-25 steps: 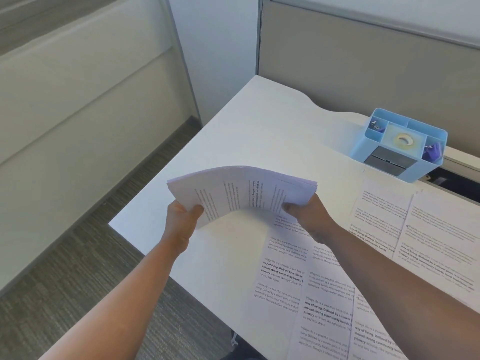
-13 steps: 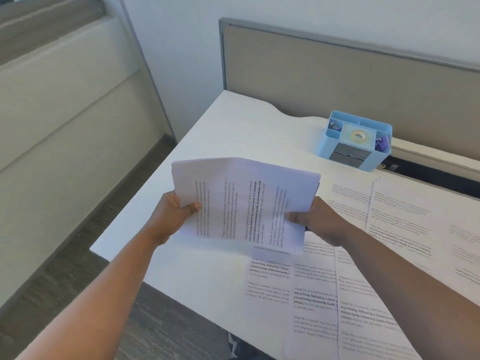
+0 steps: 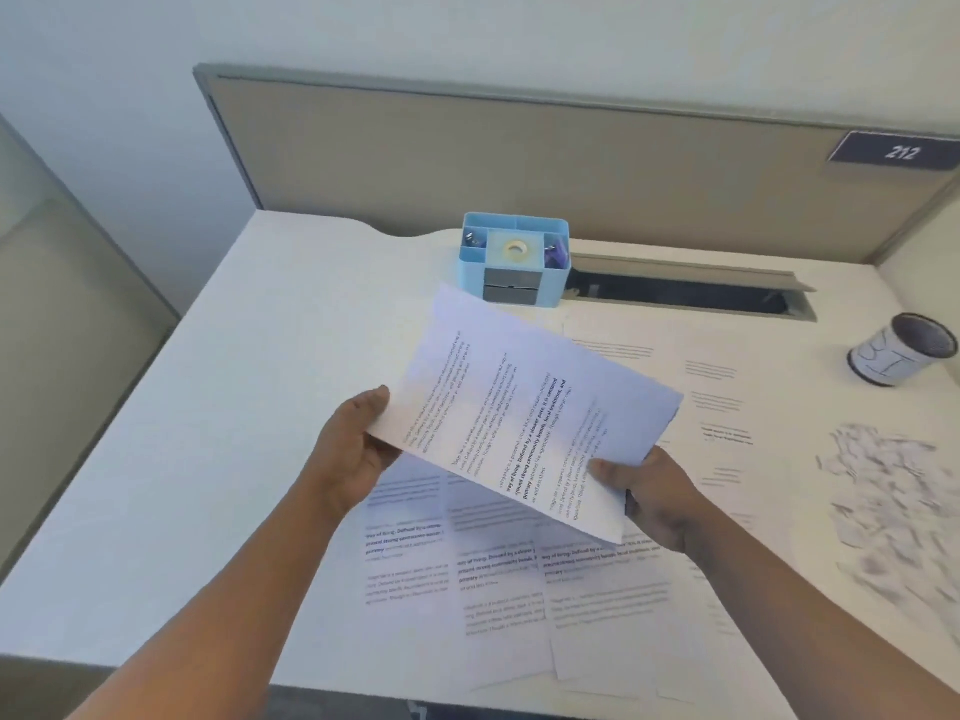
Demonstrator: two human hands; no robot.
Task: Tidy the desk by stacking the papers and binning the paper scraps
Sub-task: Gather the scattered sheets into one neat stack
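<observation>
I hold a stack of printed papers [image 3: 519, 413] tilted above the white desk [image 3: 234, 407]. My left hand [image 3: 358, 449] grips the stack's left edge, thumb on top. At the near right corner my right hand [image 3: 649, 491] pinches the stack. Several loose printed sheets [image 3: 519, 574] lie spread flat on the desk beneath and to the right. A heap of torn paper scraps [image 3: 893, 501], blurred, lies at the right. A small dark mesh bin [image 3: 901, 350] with a white label stands at the far right.
A light blue desk organiser [image 3: 514, 259] with tape and clips stands at the back, next to an open cable slot [image 3: 691, 293]. A beige partition [image 3: 519, 163] with a "212" sign walls the rear. The desk's left edge drops to the floor.
The view swung right, bringing the bin and scraps into sight. The stack in both hands has turned, its far end now pointing toward the organiser, over the loose sheets.
</observation>
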